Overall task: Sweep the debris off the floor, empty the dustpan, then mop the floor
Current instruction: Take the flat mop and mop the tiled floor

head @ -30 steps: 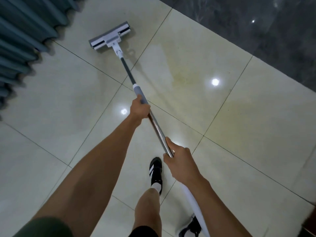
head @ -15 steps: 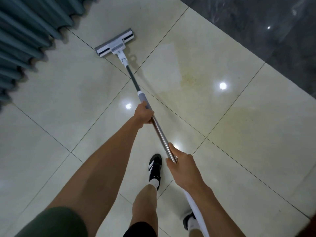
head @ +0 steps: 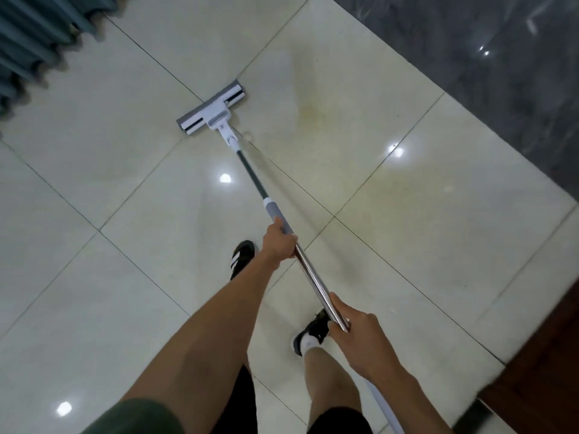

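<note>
I hold the mop (head: 283, 220) with both hands, its long handle running diagonally from lower right up to the head on the floor (head: 103, 142). My left hand (head: 279, 242) is the forward grip, fingers wrapped tight around the handle right where the grey sleeve meets the shiny metal tube. My right hand (head: 360, 336) is the rear grip, closed around the metal tube lower down, thumb lying along the top of it; below that hand the handle turns white and runs out of the bottom edge.

The mop head (head: 210, 111) lies flat on the pale glossy tiles ahead of me, a grey pad with a white bracket in the middle, sitting across a grout line and angled so its right end points further away. Just to the right of the head, a faint yellowish stain (head: 310, 111) tints the tile.

My 2 feet are on the tiles beneath the handle: the left shoe (head: 241, 256), black with white stripes, is partly hidden behind my left forearm, and the right shoe (head: 310, 335) with a white sock is just beside my right hand.

Blue-grey curtain folds (head: 34, 32) hang at upper left. A dark marbled strip (head: 488, 48) borders the pale tiles at upper right, and a dark reddish-brown surface (head: 545, 371) sits at lower right.
</note>
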A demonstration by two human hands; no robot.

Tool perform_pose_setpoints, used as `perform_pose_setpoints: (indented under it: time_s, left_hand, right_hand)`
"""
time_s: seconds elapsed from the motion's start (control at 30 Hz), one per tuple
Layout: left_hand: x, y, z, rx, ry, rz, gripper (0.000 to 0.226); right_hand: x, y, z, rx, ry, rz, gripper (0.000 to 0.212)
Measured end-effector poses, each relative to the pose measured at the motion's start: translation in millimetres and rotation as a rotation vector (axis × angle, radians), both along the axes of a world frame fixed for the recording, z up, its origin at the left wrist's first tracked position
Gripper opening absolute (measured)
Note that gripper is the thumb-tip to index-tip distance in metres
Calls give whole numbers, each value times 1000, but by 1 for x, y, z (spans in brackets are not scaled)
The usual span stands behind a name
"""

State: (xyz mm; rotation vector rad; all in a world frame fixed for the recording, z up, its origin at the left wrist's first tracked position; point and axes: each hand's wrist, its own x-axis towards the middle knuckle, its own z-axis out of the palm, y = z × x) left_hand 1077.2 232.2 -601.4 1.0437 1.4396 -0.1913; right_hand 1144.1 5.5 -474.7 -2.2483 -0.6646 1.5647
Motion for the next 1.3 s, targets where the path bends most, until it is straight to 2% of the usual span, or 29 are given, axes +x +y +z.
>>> perform_pose_setpoints:
  time_s: [0.03,0.1,0.23,0.3,0.5,0.6,0.73,0.87,1.1,1.3]
  left_hand:
    - [3,-19,2,-12,5,3,69]
    - [10,-40,7,-19,16,37,75]
    - [19,-28,13,22,16,61,35]
    - [20,-18,13,27,33,52,30]
    - [15,12,-1,24,28,59,36]
    - [11,42,-4,29,17,86,49]
    - [7,104,-8,80,39,55,62]
    - [-4,194,-12,92,20,111,72]
    - [-9,352,-18,80,-22,165,77]
    - [14,471,-17,130,-40,156,70]
  right_hand:
    - [6,-15,4,-14,0,17,59]
    - [14,-30,8,-10,-7,32,58]
    - [22,-24,6,49,-15,11,57]
    - [23,-16,2,62,-17,12,57]
    - [17,11,-11,80,-47,10,55]
    - [13,40,-15,106,-64,9,53]
    - [3,101,-17,148,-80,-2,52]
    - [-12,190,-22,180,-57,-32,52]
    - [-22,349,-25,197,-57,-55,49]
    - [-5,468,-27,191,-36,-135,51]
